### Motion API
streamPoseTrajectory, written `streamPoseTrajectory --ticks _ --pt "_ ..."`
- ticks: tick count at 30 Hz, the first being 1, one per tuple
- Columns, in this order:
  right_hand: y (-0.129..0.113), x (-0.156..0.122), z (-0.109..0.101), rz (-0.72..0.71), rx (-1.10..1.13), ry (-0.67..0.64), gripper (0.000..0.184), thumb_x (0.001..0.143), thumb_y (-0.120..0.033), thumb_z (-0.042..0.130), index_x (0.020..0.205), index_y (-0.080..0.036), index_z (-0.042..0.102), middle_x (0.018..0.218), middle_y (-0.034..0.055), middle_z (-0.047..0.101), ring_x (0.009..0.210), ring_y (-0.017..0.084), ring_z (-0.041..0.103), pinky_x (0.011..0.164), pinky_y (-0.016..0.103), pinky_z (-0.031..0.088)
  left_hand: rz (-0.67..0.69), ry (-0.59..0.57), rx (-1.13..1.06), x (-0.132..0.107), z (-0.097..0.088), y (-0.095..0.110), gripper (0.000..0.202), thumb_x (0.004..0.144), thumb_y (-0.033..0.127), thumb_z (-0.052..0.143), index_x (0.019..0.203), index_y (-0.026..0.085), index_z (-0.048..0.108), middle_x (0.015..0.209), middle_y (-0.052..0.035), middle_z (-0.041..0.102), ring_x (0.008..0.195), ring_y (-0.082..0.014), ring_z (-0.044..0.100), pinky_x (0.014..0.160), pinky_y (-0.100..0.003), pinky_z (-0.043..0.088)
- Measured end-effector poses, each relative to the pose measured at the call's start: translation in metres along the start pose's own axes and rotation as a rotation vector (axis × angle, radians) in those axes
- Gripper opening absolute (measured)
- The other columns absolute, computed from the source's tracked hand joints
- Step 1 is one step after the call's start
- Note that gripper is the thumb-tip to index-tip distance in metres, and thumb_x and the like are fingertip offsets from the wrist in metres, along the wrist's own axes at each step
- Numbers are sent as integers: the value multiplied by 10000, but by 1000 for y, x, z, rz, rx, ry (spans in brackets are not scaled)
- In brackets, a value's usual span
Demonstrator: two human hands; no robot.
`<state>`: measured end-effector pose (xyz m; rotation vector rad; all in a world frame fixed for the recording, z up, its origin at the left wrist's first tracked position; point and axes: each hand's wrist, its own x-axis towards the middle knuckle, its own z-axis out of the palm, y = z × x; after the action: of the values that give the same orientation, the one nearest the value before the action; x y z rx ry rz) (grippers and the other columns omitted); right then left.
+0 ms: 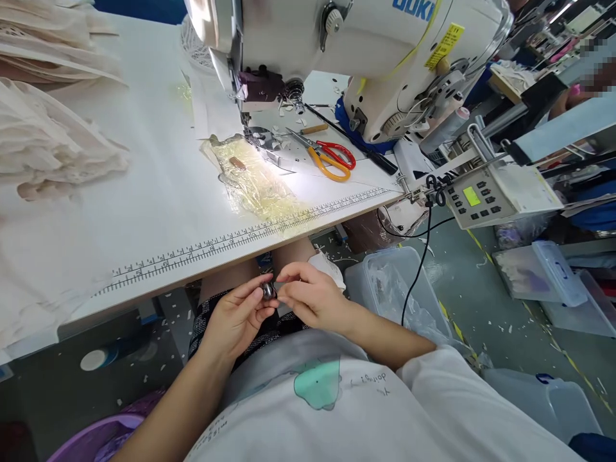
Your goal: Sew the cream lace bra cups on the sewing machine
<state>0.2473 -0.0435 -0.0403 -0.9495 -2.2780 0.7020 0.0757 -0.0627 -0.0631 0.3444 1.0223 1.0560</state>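
Below the table edge, over my lap, both hands meet on a small round metal part (268, 292), probably a bobbin case. My left hand (235, 317) pinches it from the left with closed fingers. My right hand (312, 298) closes on it from the right with thumb and fingertips. Above them stands the white sewing machine (346, 51) on the white table (144, 192), its lamp lighting the needle area (255, 138).
Red and orange scissors (332, 160) lie by the machine base. A clear plastic sheet (255, 183) lies near the needle. Stacks of cream fabric (52, 128) fill the left. A printed ruler (240, 237) runs along the table edge. A control panel (481, 199) and plastic bins (399, 289) stand right.
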Motion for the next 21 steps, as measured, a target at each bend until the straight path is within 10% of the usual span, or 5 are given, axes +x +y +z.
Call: streamPoseTrajectory --ticks 12,21 --pt "19 19 3 159 103 62 184 908 -212 472 736 -191 533 959 84 618 906 154 575 826 285 481 -124 -214 167 2 -2 -1 336 485 333 917 707 172 723 582 -20 664 503 -131 608 447 -212 477" --pt "70 -48 36 667 146 -1 142 802 -107 597 677 -173 608 1379 152 519 1303 257 453 1085 437 345 -204 -152 220 34 -5 -31 405 428 361 930 721 159 737 626 -28 685 590 -138 652 541 -200 528"
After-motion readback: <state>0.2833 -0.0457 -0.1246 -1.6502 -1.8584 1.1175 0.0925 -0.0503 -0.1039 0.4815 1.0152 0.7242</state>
